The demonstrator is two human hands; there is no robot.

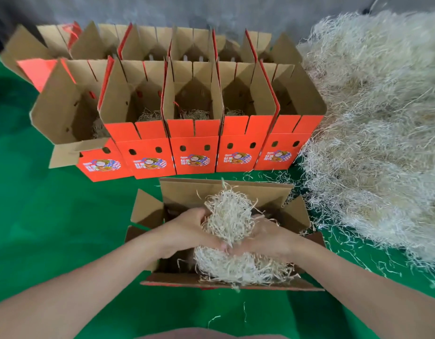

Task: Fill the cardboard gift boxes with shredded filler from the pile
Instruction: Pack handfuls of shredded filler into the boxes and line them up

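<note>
An open cardboard gift box (226, 189) lies right in front of me on the green floor. Over its opening, my left hand (187, 231) and my right hand (268, 236) together grip a clump of pale shredded filler (228, 216) between them. More filler (238, 267) sits inside the box below my hands. The big filler pile (373, 133) rises at the right.
Two rows of upright red and brown gift boxes (194, 148) stand behind the near box, flaps open, some with a little filler at the bottom. Loose strands (346, 243) lie scattered on the green floor (52, 216) by the pile. A grey wall is behind.
</note>
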